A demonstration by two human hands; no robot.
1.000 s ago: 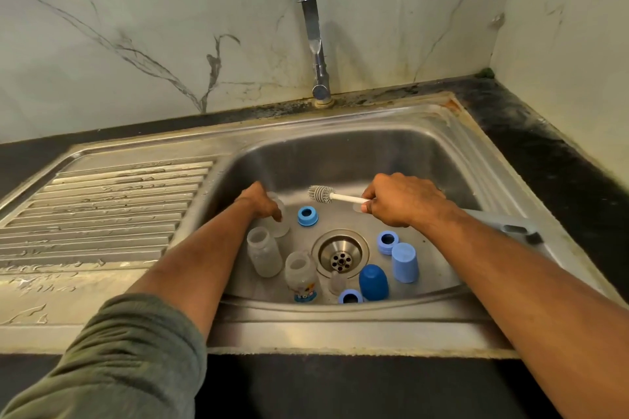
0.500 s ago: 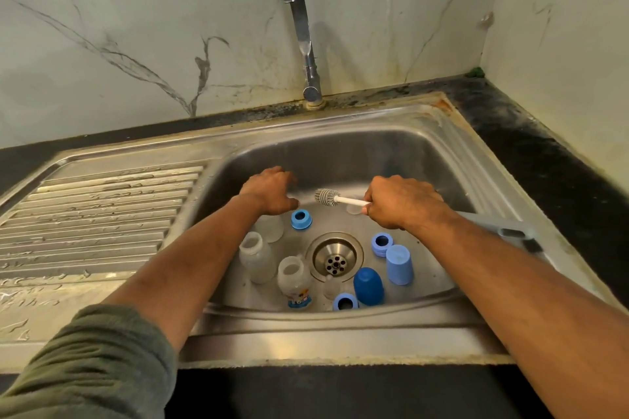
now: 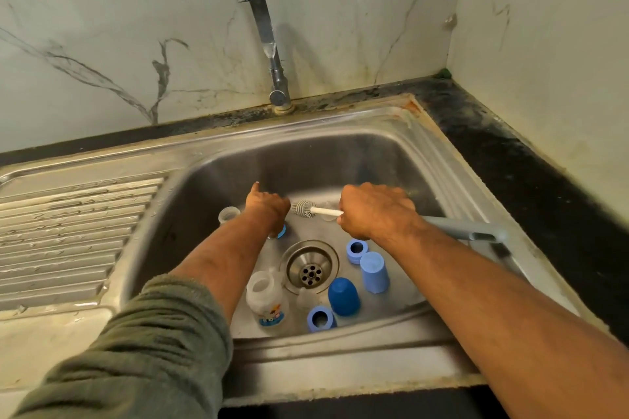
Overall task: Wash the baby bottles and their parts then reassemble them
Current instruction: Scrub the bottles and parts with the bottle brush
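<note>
My right hand (image 3: 372, 209) fingers clamp the brush (image 3: 304, 208). I can't tell my left hand (image 3: 267, 206) fingers. I should grab one bottle (image 3: 228, 214) firmly.

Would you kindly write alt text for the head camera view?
A person's right hand grips a small bottle brush over a steel sink while the left hand reaches beside it. Clear baby bottles, blue caps and rings surround the drain.

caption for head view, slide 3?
Right hand holds bottle brush; left hand reaches among bottle parts in sink.
</note>
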